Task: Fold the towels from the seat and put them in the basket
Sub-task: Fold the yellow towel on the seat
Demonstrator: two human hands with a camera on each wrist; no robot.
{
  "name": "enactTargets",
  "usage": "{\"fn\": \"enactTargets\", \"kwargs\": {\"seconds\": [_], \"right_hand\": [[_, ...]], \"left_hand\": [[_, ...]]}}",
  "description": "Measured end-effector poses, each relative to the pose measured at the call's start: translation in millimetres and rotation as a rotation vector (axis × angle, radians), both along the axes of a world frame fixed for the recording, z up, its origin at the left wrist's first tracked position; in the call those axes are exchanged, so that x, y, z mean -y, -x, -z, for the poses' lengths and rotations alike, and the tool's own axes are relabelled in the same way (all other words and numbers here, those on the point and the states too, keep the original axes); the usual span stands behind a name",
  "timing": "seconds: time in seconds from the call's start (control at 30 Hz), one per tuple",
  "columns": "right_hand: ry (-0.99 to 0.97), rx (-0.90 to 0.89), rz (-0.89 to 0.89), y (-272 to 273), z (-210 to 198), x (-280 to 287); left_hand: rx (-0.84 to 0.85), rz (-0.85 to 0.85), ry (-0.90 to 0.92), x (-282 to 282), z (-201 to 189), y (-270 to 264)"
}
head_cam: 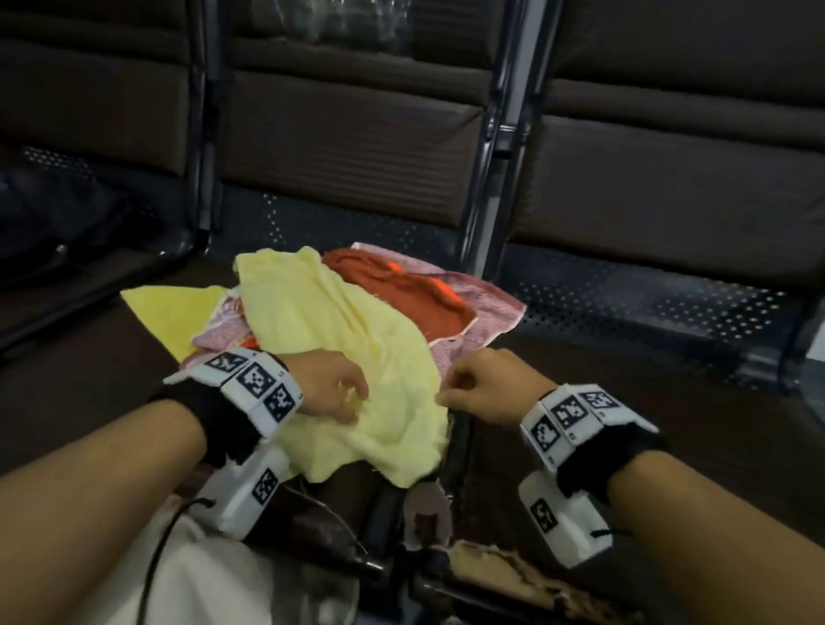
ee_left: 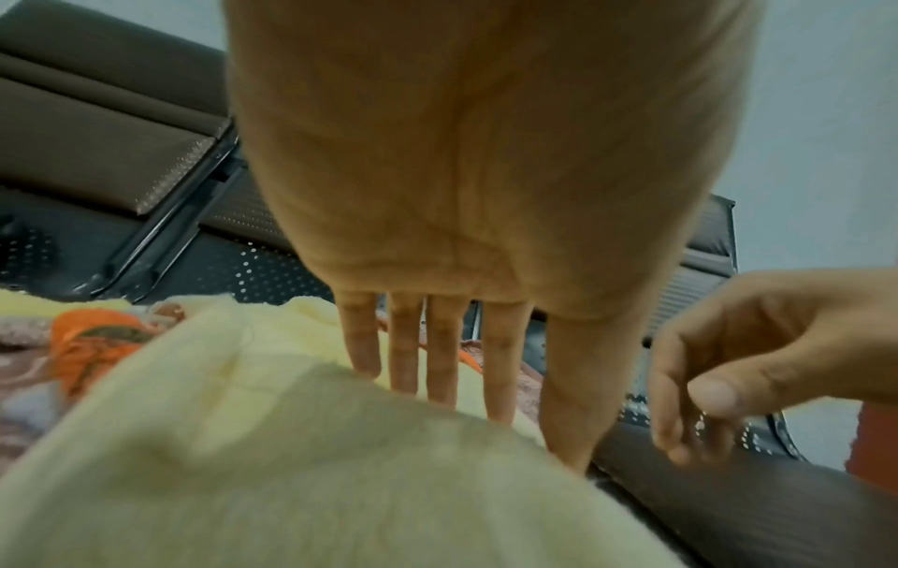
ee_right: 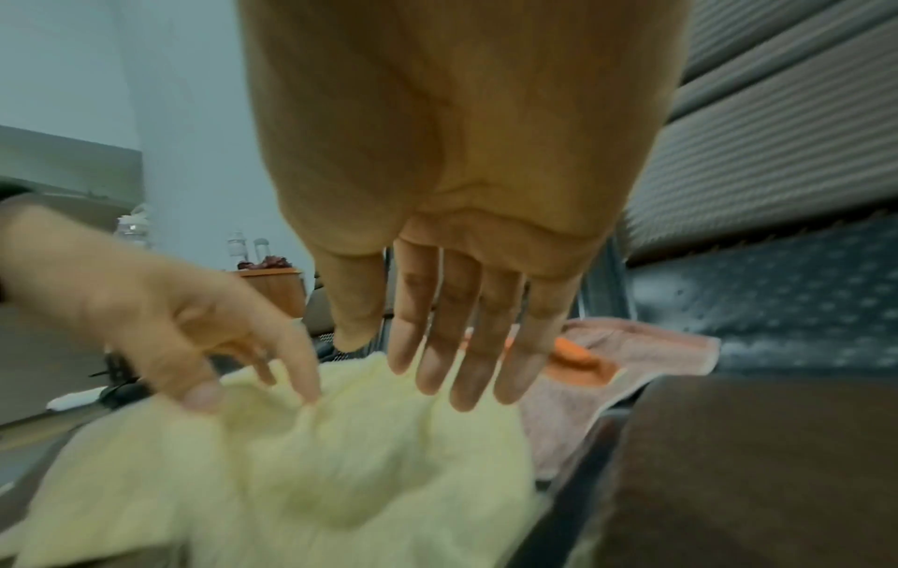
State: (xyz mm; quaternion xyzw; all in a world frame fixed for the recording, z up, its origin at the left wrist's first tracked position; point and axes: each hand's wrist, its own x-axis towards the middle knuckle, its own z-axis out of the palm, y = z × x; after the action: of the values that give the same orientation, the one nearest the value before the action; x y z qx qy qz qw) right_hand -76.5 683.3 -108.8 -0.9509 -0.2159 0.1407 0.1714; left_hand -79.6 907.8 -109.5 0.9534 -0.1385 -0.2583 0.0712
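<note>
A pale yellow towel [head_cam: 351, 327] lies crumpled on the brown seat [head_cam: 637, 425], its near edge hanging over the front. Under it, further back, lie an orange towel [head_cam: 402, 287] and a pink patterned towel [head_cam: 489, 308]. My left hand [head_cam: 350, 400] rests on the yellow towel [ee_left: 291, 461] with spread, nearly straight fingers [ee_left: 403, 365] touching the cloth. My right hand [head_cam: 454, 388] hovers at the towel's right edge; its fingers [ee_right: 461, 365] are straight above the yellow towel [ee_right: 315, 461] and hold nothing. No basket is in view.
Brown padded seat backs rise behind, split by a metal post [head_cam: 489, 171]. A dark bag [head_cam: 41, 223] sits on the left seat. Clear plastic [head_cam: 324, 3] hangs on the middle back. The right seat's front edge [head_cam: 528, 579] is torn.
</note>
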Motion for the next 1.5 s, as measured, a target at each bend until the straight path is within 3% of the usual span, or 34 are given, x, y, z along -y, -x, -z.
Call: {"fn": "enactTargets", "kwargs": {"seconds": [0.13,0.3,0.43,0.63,0.8,1.0,1.13,1.27,1.33,1.43,1.5], "right_hand": [[-0.104,-0.141,-0.094,7,40,-38],[-0.138,-0.099,-0.178,13,56,-53],[-0.348,-0.026,-0.11,19,33,-36],[-0.657,0.133,0.023,38,-28,17],[-0.852,0.267,0.163,60,-65,78],[-1.046,0.312,0.319,81,-70,122],[-1.192,0.323,0.466,71,-65,146],[-1.07,0.384,0.655,49,-50,174],[-0.834,0.444,0.699,39,-39,185],[-0.411,0.45,0.568,37,-36,185],[-0.377,0.322,0.385,41,-39,176]], "left_hand": [[-0.078,0.021,0.051,-8,10,-8],[-0.132,0.012,0.203,-15,14,-10],[-0.083,0.003,0.22,-11,3,-8],[0.226,-0.004,0.377,4,-25,5],[0.256,0.079,0.376,34,-33,18],[0.338,0.178,0.377,97,-32,30],[0.486,0.281,0.35,138,-33,29],[0.478,0.235,0.477,159,-34,20],[0.45,0.212,0.597,166,-36,15],[0.381,0.178,0.732,175,-41,11],[0.354,0.143,0.77,178,-43,9]]}}
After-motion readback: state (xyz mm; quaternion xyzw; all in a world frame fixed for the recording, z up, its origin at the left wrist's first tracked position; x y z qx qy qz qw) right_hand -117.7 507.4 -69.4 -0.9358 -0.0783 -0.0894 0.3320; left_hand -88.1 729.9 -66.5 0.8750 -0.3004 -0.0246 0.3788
